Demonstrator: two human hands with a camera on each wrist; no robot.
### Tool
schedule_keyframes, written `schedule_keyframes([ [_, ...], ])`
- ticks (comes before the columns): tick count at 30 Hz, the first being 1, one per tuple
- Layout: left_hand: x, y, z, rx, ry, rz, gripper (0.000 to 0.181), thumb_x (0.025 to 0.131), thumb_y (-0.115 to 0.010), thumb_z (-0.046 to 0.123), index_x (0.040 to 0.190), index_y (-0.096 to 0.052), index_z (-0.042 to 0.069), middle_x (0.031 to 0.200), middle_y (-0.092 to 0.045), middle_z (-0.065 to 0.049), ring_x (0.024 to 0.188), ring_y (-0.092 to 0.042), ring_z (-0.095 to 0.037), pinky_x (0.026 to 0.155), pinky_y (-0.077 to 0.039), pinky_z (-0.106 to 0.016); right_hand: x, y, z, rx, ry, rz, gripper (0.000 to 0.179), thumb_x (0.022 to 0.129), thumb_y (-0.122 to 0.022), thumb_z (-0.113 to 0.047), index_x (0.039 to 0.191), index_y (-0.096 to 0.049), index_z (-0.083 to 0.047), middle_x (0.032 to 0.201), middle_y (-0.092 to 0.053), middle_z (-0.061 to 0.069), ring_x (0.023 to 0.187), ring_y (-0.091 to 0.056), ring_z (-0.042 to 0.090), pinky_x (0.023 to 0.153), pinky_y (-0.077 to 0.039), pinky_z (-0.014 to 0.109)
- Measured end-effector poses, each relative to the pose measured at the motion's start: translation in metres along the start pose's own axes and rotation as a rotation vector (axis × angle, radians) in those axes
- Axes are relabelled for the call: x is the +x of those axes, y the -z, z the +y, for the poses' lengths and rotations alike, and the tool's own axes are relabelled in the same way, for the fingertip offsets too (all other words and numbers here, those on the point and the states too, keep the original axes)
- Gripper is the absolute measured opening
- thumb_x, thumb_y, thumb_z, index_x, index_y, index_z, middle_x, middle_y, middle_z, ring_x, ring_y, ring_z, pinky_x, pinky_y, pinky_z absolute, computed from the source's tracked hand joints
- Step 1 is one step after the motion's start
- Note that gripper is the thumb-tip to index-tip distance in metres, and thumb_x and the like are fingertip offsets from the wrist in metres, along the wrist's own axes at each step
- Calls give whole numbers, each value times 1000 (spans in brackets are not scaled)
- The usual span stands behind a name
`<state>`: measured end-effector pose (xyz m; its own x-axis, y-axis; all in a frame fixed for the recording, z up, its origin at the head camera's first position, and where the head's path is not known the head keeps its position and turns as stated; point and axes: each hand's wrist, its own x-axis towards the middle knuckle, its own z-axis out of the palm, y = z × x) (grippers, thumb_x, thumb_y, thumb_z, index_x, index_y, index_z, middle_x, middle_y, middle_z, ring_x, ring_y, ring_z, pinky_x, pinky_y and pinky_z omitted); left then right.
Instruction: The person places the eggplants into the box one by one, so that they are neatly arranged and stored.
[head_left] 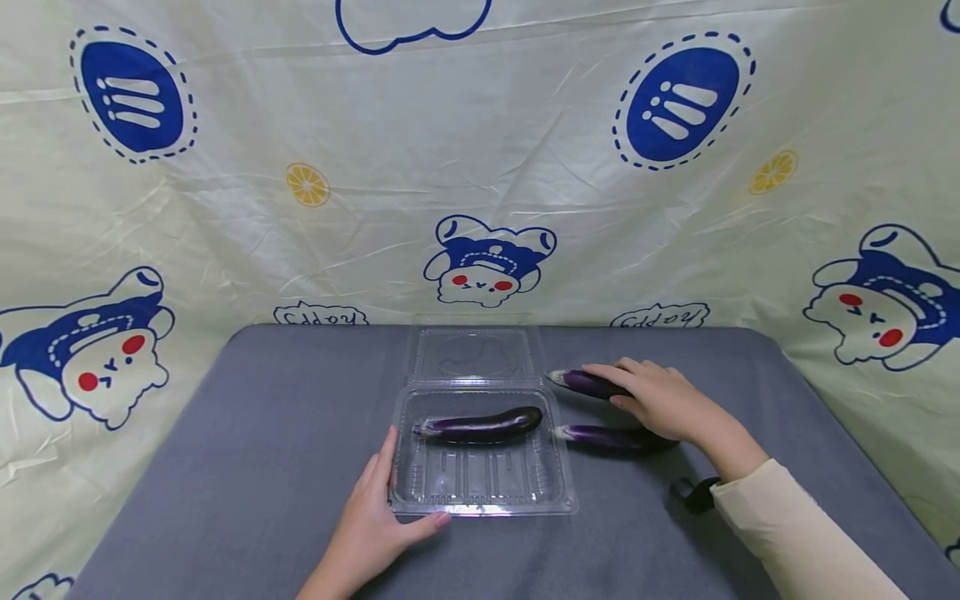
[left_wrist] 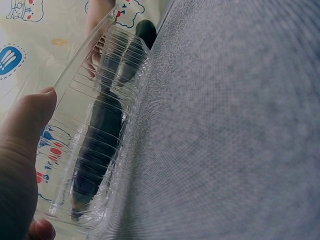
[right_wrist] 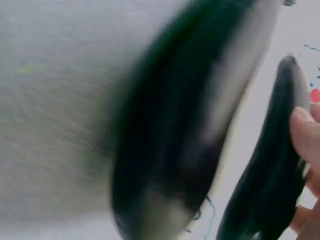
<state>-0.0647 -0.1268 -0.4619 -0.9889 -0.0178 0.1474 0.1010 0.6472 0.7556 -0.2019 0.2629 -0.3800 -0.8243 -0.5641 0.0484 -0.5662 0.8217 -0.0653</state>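
Note:
A clear plastic clamshell box (head_left: 558,479) lies with its lid folded back, and one dark purple eggplant (head_left: 480,427) rests inside its base. My left hand (head_left: 367,508) touches the box's near left corner, fingers along the left side and thumb along the front rim. In the left wrist view the thumb (left_wrist: 30,112) lies against the clear wall. To the right of the box, my right hand (head_left: 663,398) holds a second eggplant (head_left: 588,383) between thumb and fingers. Another eggplant (head_left: 611,438) lies on the cloth just nearer, partly hidden under that hand.
A grey cloth (head_left: 285,450) covers the table. The transparent lid (head_left: 476,354) extends behind the base. A dark strap-like object (head_left: 696,495) is by the right wrist. Behind the table hangs a printed pale curtain (head_left: 480,133).

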Motion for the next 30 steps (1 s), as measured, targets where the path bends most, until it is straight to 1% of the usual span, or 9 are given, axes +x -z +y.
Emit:
schedule_keyframes([
  [4,1,0,0,-7,10,-12,132,58,-90,59,160,-18,19,93,-44,3,86,-42,-11,73,-38,-25,-2,13,-2,-32,-5,-15,55,96,-65,-19,147,-47,-28,120,-63,4,100,-63,29,72,-47,50],
  [9,1,0,0,-1,7,-17,131,59,-89,60,160,-18,18,93,-44,2,85,-42,-11,72,-38,-25,-3,25,-3,-15,-2,-10,55,98,-63,-18,149,-46,-28,122,-61,4,100,-61,27,73,-47,48],
  [13,1,1,0,-1,15,-16,131,58,-90,59,160,-18,19,93,-44,2,85,-42,-12,72,-38,-25,-2,34,-10,-1,43,20,56,98,-62,-15,149,-44,-29,122,-61,4,101,-60,26,74,-47,46],
  [16,1,1,0,0,18,-16,131,58,-91,56,160,-17,19,94,-45,2,85,-42,-12,73,-39,-26,1,39,-21,-1,93,47,57,97,-64,-14,148,-46,-30,119,-62,3,100,-60,24,75,-48,46],
  [21,2,1,1,-5,31,-22,132,58,-91,55,161,-16,20,95,-45,2,86,-43,-12,74,-39,-26,5,45,-49,-26,157,43,57,95,-67,-15,145,-50,-33,115,-62,-1,100,-59,21,81,-46,46],
  [25,2,1,0,3,21,-18,131,58,-90,58,160,-17,19,94,-45,2,86,-43,-11,74,-39,-27,8,43,-69,-55,185,-5,55,95,-67,-19,144,-50,-37,117,-61,-3,102,-57,19,84,-45,45],
  [30,1,1,0,3,16,-19,131,58,-90,57,160,-17,19,94,-45,3,86,-43,-11,74,-39,-26,13,37,-87,-75,212,-69,52,97,-64,-23,143,-50,-40,116,-59,-5,100,-55,16,83,-43,40],
])
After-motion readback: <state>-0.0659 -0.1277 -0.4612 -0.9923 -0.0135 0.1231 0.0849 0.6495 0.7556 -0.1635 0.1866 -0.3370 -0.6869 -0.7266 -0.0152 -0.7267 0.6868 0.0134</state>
